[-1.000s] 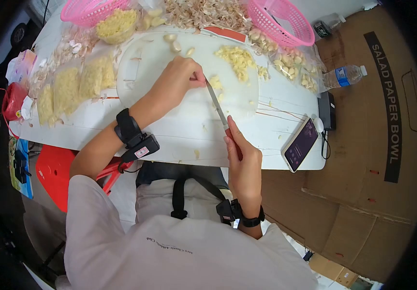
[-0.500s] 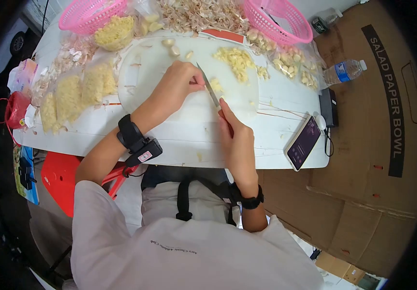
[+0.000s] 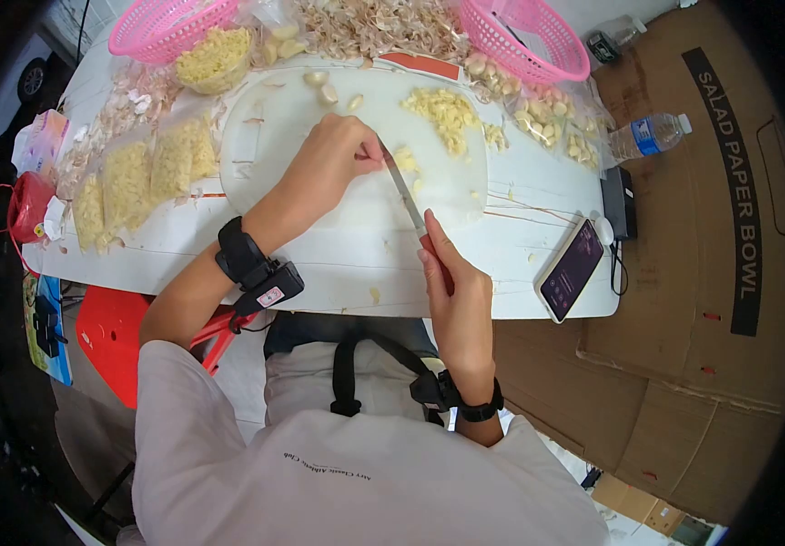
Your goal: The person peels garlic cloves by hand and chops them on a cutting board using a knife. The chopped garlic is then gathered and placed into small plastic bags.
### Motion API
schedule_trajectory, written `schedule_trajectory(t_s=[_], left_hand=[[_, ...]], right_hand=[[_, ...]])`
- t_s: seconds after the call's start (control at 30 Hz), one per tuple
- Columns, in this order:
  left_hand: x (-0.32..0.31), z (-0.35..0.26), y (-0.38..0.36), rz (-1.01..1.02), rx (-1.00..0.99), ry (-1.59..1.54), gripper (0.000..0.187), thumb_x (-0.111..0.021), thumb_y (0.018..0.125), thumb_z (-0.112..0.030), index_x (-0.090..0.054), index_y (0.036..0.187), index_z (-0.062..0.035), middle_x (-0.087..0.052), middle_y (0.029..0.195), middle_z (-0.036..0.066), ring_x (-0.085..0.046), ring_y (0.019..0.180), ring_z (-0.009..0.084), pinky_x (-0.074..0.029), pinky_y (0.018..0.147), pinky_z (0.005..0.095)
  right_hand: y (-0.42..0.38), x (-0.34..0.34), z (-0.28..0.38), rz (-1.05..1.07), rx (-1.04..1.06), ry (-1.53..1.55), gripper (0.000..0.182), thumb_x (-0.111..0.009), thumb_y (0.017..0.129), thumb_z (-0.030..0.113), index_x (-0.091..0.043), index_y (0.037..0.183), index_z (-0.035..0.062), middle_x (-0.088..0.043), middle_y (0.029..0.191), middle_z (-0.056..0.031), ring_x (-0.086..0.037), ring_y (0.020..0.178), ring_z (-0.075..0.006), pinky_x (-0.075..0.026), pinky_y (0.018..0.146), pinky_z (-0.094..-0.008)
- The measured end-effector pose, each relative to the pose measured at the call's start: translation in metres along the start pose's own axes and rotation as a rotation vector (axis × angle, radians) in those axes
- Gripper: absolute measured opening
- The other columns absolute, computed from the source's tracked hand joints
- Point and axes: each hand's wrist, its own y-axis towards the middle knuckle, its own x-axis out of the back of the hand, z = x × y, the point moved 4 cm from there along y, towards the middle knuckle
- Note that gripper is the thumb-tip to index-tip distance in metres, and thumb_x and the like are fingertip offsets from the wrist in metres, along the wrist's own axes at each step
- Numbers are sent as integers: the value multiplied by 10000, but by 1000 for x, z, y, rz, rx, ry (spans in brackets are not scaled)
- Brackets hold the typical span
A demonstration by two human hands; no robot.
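My right hand (image 3: 459, 296) grips a knife (image 3: 404, 196) by its reddish-brown handle. The blade slants up and left across the white cutting board (image 3: 269, 187), its tip beside the fingers of my left hand (image 3: 342, 150). Those fingers are curled and pinched over the board; whatever is between them is hidden. Just right of the blade lie a few chopped garlic pieces (image 3: 405, 160). A larger heap of chopped garlic (image 3: 447, 116) sits at the board's upper right. Whole peeled garlic cloves (image 3: 327, 94) rest near its top edge, beyond my left hand.
Bags of minced garlic (image 3: 128, 187) and a full tub (image 3: 215, 64) stand at left. Garlic skins (image 3: 374, 27) pile up behind, between pink baskets (image 3: 524, 41). At right are bagged cloves (image 3: 542, 118), a water bottle (image 3: 652, 135), a phone (image 3: 572, 270) and a large cardboard box (image 3: 683, 209).
My right hand has drawn the knife back toward me and slightly right, so its tip sits lower beside my left fingers. My left hand has hardly moved.
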Motion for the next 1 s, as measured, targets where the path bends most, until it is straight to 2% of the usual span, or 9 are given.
schedule_trajectory(t_s=[0.23,0.47,0.5,0.53,0.57,0.63,0.83,0.93,1.0], left_hand=[[3,-5,0,-2,19,7,89,-727,770,6,-717,835,66,-707,795,197,-714,724,249,-565,688,305],[1,0,-1,-28,-18,61,71,-719,764,27,-707,817,73,-700,781,192,-710,715,249,-561,677,306],[-2,4,-2,-11,21,29,62,-718,767,2,-691,804,44,-680,803,173,-653,777,291,-524,716,356],[-3,6,-3,5,59,-1,61,-718,770,-22,-674,790,15,-659,825,153,-597,839,332,-487,754,407],[-1,5,-2,0,59,3,61,-718,770,-22,-674,790,15,-659,825,153,-597,839,332,-487,754,407],[2,-2,0,-4,20,21,68,-715,764,36,-703,816,77,-699,780,191,-709,715,250,-561,676,305],[2,-1,-2,-50,-25,49,69,-720,766,26,-706,816,72,-700,784,196,-711,716,252,-565,683,305],[5,-1,-1,-48,-3,37,55,-718,769,19,-699,794,64,-696,785,191,-710,721,263,-566,686,307],[6,0,-1,-58,17,63,68,-726,767,4,-696,815,43,-693,808,168,-702,743,262,-558,694,321]], right_hand=[[-3,-7,-2,-51,82,-45,427,-589,939,47,-547,1363,79,-674,938,-228,-676,826,-363,-521,726,-391],[3,-26,-7,-53,121,-237,466,-588,941,86,-512,1399,130,-609,767,-174,-618,677,-361,-488,613,-447],[4,-28,-7,-57,128,-265,474,-589,941,86,-505,1405,137,-597,747,-167,-610,665,-361,-485,601,-450],[4,-28,-6,-57,132,-264,474,-589,941,86,-505,1405,137,-597,747,-167,-610,665,-361,-485,601,-450],[5,-28,-6,-63,123,-256,466,-589,941,87,-512,1399,130,-613,766,-171,-619,679,-361,-492,615,-445],[7,-28,-5,-65,117,-246,458,-589,941,87,-518,1393,123,-630,786,-175,-628,694,-361,-499,628,-439],[5,-21,-6,-76,84,-79,417,-585,938,53,-553,1353,78,-677,945,-233,-669,825,-370,-525,735,-407],[6,-19,-6,-64,91,-23,417,-579,944,33,-552,1358,70,-673,978,-253,-688,863,-352,-531,765,-378],[3,-13,-9,-135,75,56,418,-575,952,23,-547,1367,67,-672,978,-265,-705,862,-300,-527,764,-339]])
